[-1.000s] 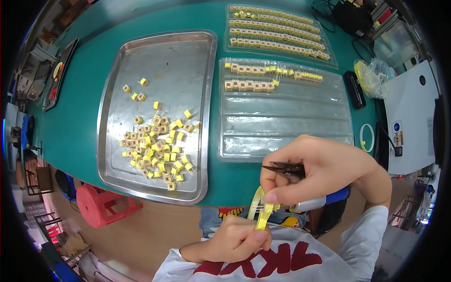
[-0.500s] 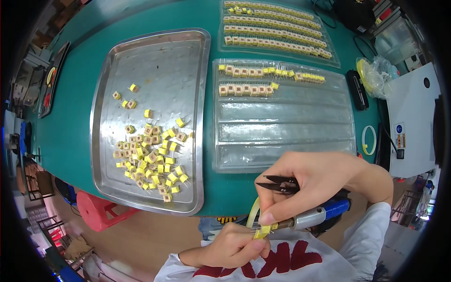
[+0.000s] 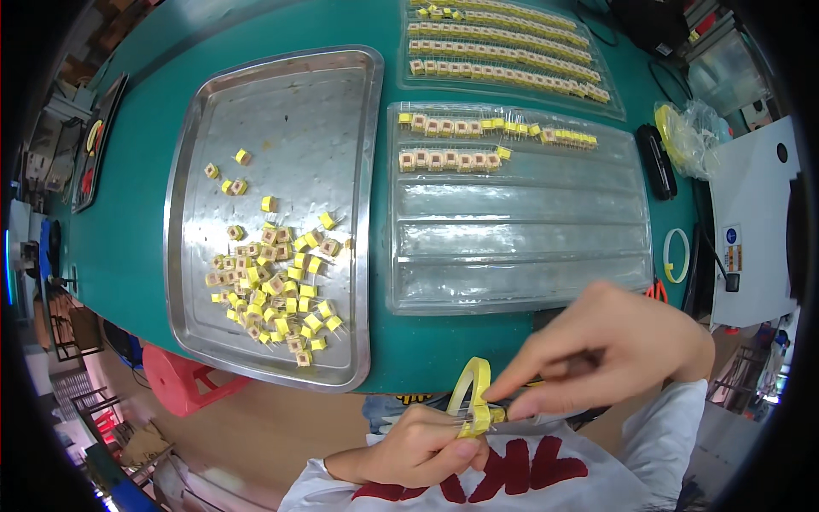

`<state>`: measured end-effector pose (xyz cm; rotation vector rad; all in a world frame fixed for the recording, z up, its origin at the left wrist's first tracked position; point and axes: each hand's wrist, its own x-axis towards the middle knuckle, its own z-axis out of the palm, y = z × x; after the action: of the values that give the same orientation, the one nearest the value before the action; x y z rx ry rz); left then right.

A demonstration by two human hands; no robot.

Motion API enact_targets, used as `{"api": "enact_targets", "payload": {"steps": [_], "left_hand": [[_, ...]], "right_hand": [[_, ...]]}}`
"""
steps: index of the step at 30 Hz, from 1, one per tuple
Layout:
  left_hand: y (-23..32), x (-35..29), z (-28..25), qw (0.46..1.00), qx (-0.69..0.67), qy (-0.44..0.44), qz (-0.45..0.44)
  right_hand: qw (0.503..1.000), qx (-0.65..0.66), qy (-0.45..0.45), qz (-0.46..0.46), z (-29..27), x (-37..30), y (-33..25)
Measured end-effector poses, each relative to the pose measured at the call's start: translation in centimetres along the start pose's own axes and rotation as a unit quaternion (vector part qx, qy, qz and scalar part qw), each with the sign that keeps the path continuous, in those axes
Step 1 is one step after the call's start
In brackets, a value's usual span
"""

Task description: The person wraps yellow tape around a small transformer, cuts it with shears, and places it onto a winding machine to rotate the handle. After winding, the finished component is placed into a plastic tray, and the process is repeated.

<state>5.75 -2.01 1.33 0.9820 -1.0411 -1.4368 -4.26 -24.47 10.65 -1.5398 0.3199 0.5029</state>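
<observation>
My left hand point(image 3: 426, 450) is closed on a small transformer point(image 3: 479, 420) with thin metal pins and yellow tape around it. A roll of yellow tape point(image 3: 480, 375) stands upright right beside it, its band reaching the part. Over the roll, my right hand point(image 3: 610, 346) stretches its index finger to the tape, with the thumb lower and apart. Its other fingers stay curled where black thread snips showed earlier; only a dark sliver shows between them now. Behind the right hand, the silver and blue tool is mostly hidden.
To the left, a metal tray point(image 3: 373, 171) holds a loose heap of small transformers point(image 3: 273, 286). A ridged clear plastic tray point(image 3: 512, 243) has two partial rows; another plastic tray point(image 3: 512, 85) behind holds full rows. A white box point(image 3: 751, 222), a black case point(image 3: 655, 162) and another tape ring point(image 3: 676, 256) lie right.
My right hand has shifted right and down, its index finger extending onto the tape roll. The roll has swung upright beside the part. The snips' blades and the blue tool have gone from sight.
</observation>
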Motion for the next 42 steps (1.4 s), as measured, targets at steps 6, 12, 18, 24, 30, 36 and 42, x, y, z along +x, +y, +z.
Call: {"api": "enact_targets", "payload": {"steps": [6, 12, 18, 24, 30, 36, 42], "left_hand": [[-0.3, -0.2, 0.1, 1.000, 0.004, -0.001, 0.005], [0.0, -0.3, 0.2, 1.000, 0.006, 0.005, -0.016], [0.8, -0.2, 0.5, 0.999, 0.000, 0.031, -0.026], [0.5, -0.8, 0.9, 0.998, -0.034, 0.029, -0.050], [-0.5, -2.4, 2.8, 0.996, -0.083, 0.028, -0.014], [-2.7, -3.9, 5.4, 0.983, -0.058, 0.158, 0.070], [-2.2, -3.3, 6.7, 0.975, -0.078, 0.205, 0.038]], "right_hand": [[0.982, -0.110, 0.053, -0.144, 1.7, 0.1, 0.3], [0.978, -0.123, 0.070, -0.156, 2.3, 0.4, -0.2], [0.983, -0.155, 0.062, -0.071, 2.7, 0.1, -1.7], [0.884, -0.282, 0.281, -0.246, 4.1, -1.4, 0.7], [0.744, -0.265, 0.608, -0.082, 6.4, -7.9, 7.5], [0.788, -0.065, 0.569, -0.226, 10.7, -10.9, 17.8], [0.757, -0.031, 0.533, -0.375, 9.7, -11.8, 16.0]]}}
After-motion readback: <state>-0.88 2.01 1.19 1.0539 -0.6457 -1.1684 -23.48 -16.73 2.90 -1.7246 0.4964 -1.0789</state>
